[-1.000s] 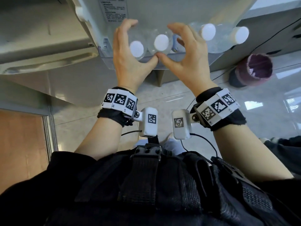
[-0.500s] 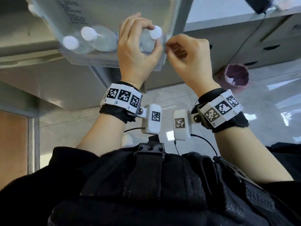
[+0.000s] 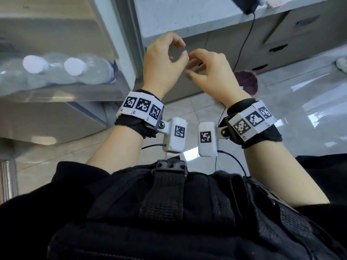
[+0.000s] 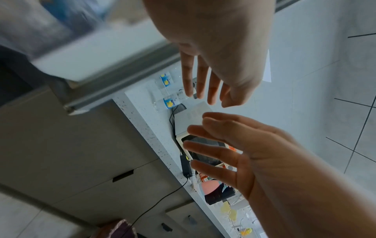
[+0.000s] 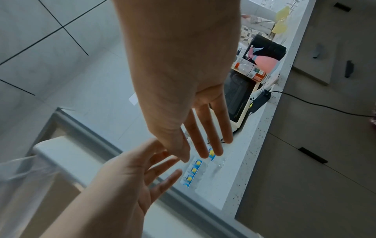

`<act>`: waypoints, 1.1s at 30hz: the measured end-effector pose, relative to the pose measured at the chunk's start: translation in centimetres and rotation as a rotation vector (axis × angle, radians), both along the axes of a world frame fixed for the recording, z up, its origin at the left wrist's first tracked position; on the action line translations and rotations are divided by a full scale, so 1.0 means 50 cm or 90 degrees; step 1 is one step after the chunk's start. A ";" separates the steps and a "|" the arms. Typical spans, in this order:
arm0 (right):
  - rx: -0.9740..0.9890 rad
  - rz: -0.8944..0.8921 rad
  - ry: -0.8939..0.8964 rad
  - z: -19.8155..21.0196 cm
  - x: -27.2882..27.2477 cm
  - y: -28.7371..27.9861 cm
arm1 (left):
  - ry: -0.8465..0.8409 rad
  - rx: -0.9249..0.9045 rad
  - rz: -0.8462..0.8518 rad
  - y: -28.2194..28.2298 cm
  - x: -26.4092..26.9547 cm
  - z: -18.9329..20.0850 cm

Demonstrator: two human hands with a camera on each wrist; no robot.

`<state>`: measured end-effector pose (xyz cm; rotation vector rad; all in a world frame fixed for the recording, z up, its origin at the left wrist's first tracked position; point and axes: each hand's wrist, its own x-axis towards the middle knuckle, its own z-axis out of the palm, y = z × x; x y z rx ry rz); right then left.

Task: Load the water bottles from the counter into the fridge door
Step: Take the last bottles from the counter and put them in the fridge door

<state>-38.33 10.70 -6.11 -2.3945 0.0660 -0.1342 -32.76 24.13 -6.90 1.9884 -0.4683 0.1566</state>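
Note:
Two clear water bottles with white caps point(image 3: 34, 63) stand in the fridge door shelf point(image 3: 65, 94) at the left. My left hand point(image 3: 176, 51) and right hand point(image 3: 195, 62) hang close together to the right of the door, in front of the counter edge point(image 3: 187, 21); both are empty with relaxed fingers. In the right wrist view my right hand point(image 5: 207, 141) points at several blue-labelled bottles point(image 5: 195, 167) on the counter near the fridge, and the left hand point(image 5: 158, 169) is beside it. The left wrist view shows my left hand point(image 4: 203, 96) above those bottles point(image 4: 170, 103).
A small oven point(image 5: 238, 98) with a black cord point(image 3: 244, 40) sits further along the counter, with jars and a black bag beyond it. A purple bin point(image 3: 246, 81) stands on the tiled floor below the cabinet drawers point(image 3: 300, 34).
My left hand has let go of the bottle in the door shelf. Both hands have moved right, away from the door and towards the counter, and the view has swung with them.

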 end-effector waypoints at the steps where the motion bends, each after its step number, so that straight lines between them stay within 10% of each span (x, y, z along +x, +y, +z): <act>1: -0.001 -0.004 0.010 -0.001 0.030 -0.029 | 0.014 0.002 -0.002 -0.032 0.030 -0.002; 18: 0.050 -0.010 0.073 -0.014 0.491 -0.396 | 0.164 0.066 0.195 -0.365 0.498 -0.036; 33: 0.035 0.149 0.100 -0.045 0.875 -0.480 | 0.203 0.012 0.494 -0.391 0.823 -0.078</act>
